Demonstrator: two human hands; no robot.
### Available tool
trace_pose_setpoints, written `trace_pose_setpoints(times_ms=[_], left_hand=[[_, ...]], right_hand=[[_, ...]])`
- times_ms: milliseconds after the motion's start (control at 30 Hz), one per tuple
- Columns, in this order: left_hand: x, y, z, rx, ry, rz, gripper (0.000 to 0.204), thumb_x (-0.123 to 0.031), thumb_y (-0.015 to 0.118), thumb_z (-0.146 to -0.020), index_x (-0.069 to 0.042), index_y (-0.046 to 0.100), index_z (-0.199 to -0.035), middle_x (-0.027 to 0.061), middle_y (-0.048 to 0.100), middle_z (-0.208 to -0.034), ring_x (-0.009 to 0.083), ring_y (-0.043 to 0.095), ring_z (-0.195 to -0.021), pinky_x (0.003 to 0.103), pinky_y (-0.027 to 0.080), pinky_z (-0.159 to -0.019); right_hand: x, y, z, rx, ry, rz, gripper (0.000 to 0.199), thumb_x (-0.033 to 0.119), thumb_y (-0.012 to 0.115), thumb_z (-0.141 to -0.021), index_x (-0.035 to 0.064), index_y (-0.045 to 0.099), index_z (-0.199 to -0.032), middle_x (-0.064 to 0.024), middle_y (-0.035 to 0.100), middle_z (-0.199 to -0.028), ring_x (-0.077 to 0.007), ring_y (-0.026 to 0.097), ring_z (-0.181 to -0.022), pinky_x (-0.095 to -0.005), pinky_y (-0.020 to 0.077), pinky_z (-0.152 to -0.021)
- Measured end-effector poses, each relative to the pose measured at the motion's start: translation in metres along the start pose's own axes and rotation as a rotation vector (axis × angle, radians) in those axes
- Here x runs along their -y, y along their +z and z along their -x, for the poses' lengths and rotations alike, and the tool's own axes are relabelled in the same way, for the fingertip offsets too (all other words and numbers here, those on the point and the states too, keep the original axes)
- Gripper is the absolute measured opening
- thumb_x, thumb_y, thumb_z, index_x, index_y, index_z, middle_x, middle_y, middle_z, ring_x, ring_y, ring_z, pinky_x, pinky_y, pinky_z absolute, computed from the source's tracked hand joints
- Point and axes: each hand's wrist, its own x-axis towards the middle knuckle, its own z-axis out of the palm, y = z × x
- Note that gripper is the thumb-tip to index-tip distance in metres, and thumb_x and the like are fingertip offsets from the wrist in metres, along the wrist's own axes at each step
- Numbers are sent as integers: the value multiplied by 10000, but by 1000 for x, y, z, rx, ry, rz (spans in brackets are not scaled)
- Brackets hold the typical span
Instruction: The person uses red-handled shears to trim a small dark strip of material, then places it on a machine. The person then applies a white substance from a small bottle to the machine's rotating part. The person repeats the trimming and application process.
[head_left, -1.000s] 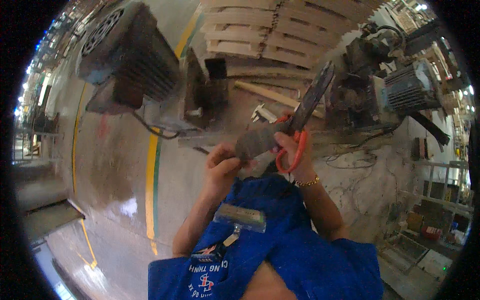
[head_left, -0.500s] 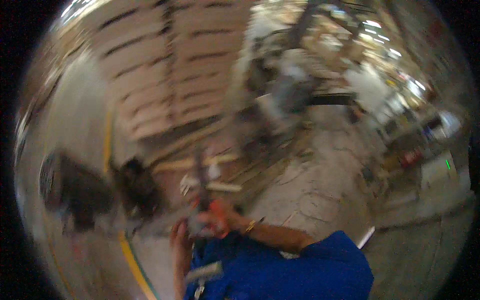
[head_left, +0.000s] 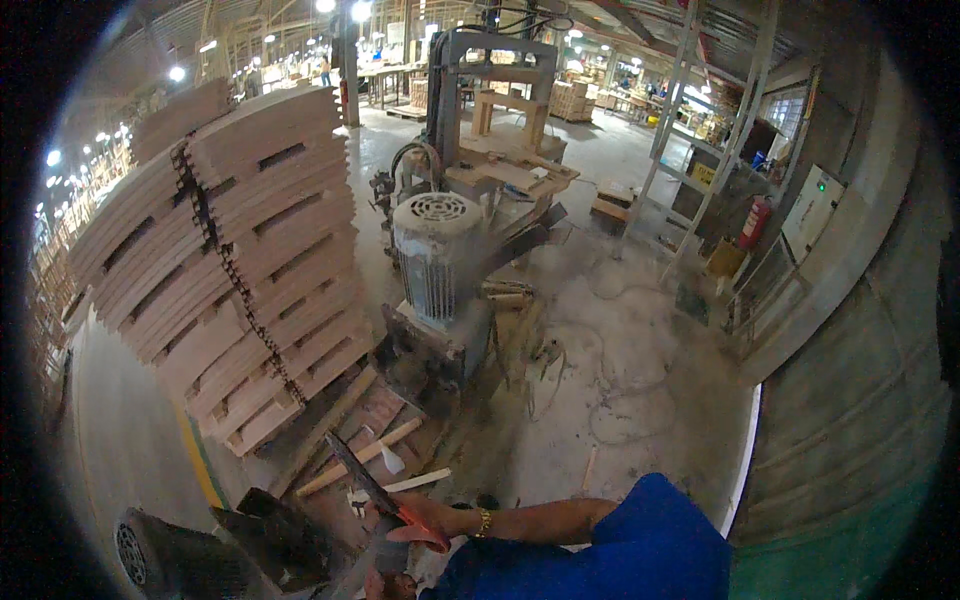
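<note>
Low in the head view, a tool with a long dark bar (head_left: 358, 474) and an orange-red body points up and to the left; its exact kind is unclear. My right hand (head_left: 452, 518), below a gold-coloured wristband, is closed around the orange-red part. My left hand (head_left: 388, 586) shows only partly at the lower edge, its fingers curled at the tool's grey rear end. Beyond the bar, wooden strips (head_left: 415, 481) and a small white piece (head_left: 391, 459) lie among scraps on the floor.
A tall stack of notched wooden boards (head_left: 270, 240) stands left. Ahead is a machine with a finned grey motor (head_left: 430, 255). Another dark motor (head_left: 175, 560) sits lower left. A cable (head_left: 600, 395) lies on the dusty floor; a red extinguisher (head_left: 755, 222) hangs right.
My view has swung up and left, from a blurred picture to a sharp one. The hands and tool now appear lower, with the bar tilted left instead of upright.
</note>
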Motion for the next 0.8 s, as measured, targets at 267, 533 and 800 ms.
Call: trace_pose_setpoints(times_ms=[267,533,800], left_hand=[[-2,-5,-8,-110,32,49,290,-149,582,-809,-23,521,-1062,86,551,-854,160,535,-726,256,468,-651],[1,-61,-14,-197,486,-584,292,-124,568,-826,-58,502,-1103,108,571,-889,166,553,-754,273,470,-665],[6,-54,-10,-208,176,107,355,-159,582,-824,-64,461,-1144,114,590,-933,232,580,-822,327,468,-687]], right_hand=[[-6,-4,4,-131,23,49,512,149,604,-811,50,338,-1238,-9,500,-760,-61,439,-488,-222,396,-431],[-55,-27,-49,-433,161,-29,369,220,634,-787,34,459,-1054,-44,530,-705,-103,527,-517,-231,426,-429],[-90,0,-129,-376,172,580,399,381,620,-768,16,475,-838,-176,569,-751,-319,583,-708,-429,419,-608]])
